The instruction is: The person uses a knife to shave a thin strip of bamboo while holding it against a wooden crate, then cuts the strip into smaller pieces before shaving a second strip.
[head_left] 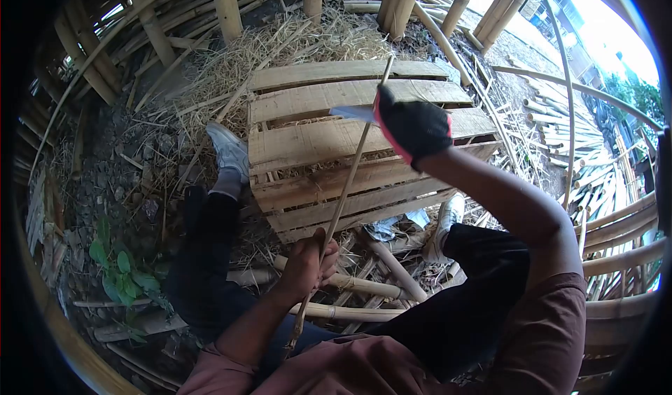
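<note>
A long thin bamboo strip [347,185] runs diagonally from my lap up over a slatted wooden crate [301,146]. Bare fingers of my left hand [306,265] are wrapped around its lower part, near the crate's front edge. On my right hand [414,123] is a black and pink glove, closed on a knife whose pale, wide blade [352,113] points left. The blade crosses the strip near its upper end, and the handle is hidden inside the glove.
Straw [280,48] lies thick behind the crate. Upright bamboo posts [225,10] stand along the back. Cut bamboo poles [560,122] are piled at right, and more bamboo pieces [364,313] lie before my legs. A leafy plant [124,276] grows at left.
</note>
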`<state>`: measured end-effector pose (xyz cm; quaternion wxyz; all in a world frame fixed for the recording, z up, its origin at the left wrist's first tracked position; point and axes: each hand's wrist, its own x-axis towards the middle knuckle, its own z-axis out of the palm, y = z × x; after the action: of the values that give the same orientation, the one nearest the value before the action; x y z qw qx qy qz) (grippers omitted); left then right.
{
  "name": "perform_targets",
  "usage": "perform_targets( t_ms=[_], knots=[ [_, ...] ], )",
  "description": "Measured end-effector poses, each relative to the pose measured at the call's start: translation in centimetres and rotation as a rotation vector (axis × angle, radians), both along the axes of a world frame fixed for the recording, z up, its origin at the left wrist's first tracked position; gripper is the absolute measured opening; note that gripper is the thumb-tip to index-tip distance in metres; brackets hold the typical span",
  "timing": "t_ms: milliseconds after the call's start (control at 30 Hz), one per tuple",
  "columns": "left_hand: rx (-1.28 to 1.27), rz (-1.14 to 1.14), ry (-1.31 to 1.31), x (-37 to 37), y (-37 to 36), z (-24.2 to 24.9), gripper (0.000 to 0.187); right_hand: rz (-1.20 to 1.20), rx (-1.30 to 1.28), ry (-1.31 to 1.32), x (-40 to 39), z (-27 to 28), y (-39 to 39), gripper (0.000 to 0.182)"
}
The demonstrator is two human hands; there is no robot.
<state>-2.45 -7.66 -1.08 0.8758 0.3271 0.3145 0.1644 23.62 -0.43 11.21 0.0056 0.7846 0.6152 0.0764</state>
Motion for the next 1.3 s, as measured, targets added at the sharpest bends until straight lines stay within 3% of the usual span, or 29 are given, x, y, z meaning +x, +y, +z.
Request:
perform_targets(
  t_ms=[33, 100, 200, 300, 367, 433, 467, 500, 567, 633, 700, 733, 767, 833, 867, 967, 1000, 1067, 1100, 1167, 1200, 1300],
  knots=[
    [-0.004, -0.003, -0.002, 0.0, 0.0, -0.1, 0.048, 0.084, 0.051, -0.047, 0.1, -1.7, -0.5, 0.050],
    [-0.008, -0.009, -0.005, 0.0, 0.1, -0.2, 0.048, 0.223, 0.114, -0.162, 1.9, -2.3, 0.3, 0.053],
    [-0.031, -0.011, -0.036, -0.1, -0.1, -0.1, 0.049, -0.095, 0.128, -0.037, 5.0, -1.6, 4.6, 0.047],
    [0.006, -0.009, -0.009, 0.0, 0.0, 0.4, 0.049, 0.089, 0.111, -0.214, 0.9, -1.0, -0.1, 0.042],
    [0.035, -0.008, 0.025, -0.1, -0.2, -0.2, 0.049, 0.126, 0.102, -0.188, 2.0, -1.1, 0.2, 0.045],
    [0.013, -0.004, 0.008, 0.0, 0.1, -0.1, 0.049, 0.065, 0.094, -0.178, 3.3, -0.9, 1.8, 0.047],
    [-0.018, -0.001, -0.002, -0.1, -0.1, -0.1, 0.049, -0.208, 0.087, 0.006, 3.4, -1.0, 3.3, 0.048],
    [-0.026, -0.002, 0.003, -0.2, -0.3, -0.2, 0.049, -0.209, 0.079, 0.010, 2.6, -1.4, 2.5, 0.048],
    [-0.012, -0.011, -0.001, -0.2, -0.1, -0.2, 0.050, 0.096, -0.004, -0.154, 0.0, -1.5, -0.4, 0.047],
    [-0.008, -0.016, -0.022, -0.2, 0.3, -0.7, 0.051, 0.139, -0.066, -0.096, -0.7, -1.0, -0.7, 0.047],
    [-0.014, -0.022, -0.041, -0.2, 0.3, -0.7, 0.051, 0.127, 0.074, -0.128, 0.8, -0.7, 1.3, 0.045],
    [0.003, -0.014, -0.023, -0.1, 0.2, -0.3, 0.052, -0.078, 0.073, -0.016, 1.7, 0.2, 3.4, 0.048],
    [0.017, -0.009, -0.003, -0.1, -0.1, 0.0, 0.052, 0.058, 0.128, -0.087, 2.5, 0.2, 3.5, 0.057],
    [0.035, -0.008, 0.029, 0.0, -0.2, 0.0, 0.053, -0.044, -0.015, 0.091, -0.7, 1.0, 1.1, 0.061],
    [0.051, -0.002, 0.056, 0.1, -0.2, 0.0, 0.054, 0.029, 0.004, 0.093, -0.8, -1.6, 0.5, 0.057],
    [0.018, -0.023, 0.043, 0.0, 0.0, 0.0, 0.052, -0.085, -0.282, 0.222, -3.1, 1.0, -1.2, 0.060],
    [0.020, -0.023, 0.042, 0.0, 0.1, 0.1, 0.052, -0.085, -0.280, 0.221, -2.3, 1.2, -1.0, 0.060],
    [-0.043, -0.060, 0.022, -0.1, 0.2, 0.2, 0.053, 0.310, -0.270, 0.490, 0.4, 1.6, -0.9, 0.059],
    [-0.044, -0.063, 0.023, -0.1, 0.2, 0.2, 0.053, 0.306, -0.270, 0.492, 1.3, 1.9, -0.7, 0.059],
    [-0.039, -0.055, 0.045, 0.0, 0.2, 0.1, 0.053, 0.384, -0.095, 0.483, 2.8, 2.4, -0.2, 0.033],
    [-0.039, -0.054, 0.040, 0.1, 0.3, 0.1, 0.053, 0.244, -0.098, 0.674, 2.7, 2.6, 0.1, 0.040],
    [-0.093, -0.065, 0.063, -0.2, 0.1, 0.0, 0.054, 0.179, -0.066, 0.739, 5.6, 1.5, 2.1, 0.041]
  ],
)
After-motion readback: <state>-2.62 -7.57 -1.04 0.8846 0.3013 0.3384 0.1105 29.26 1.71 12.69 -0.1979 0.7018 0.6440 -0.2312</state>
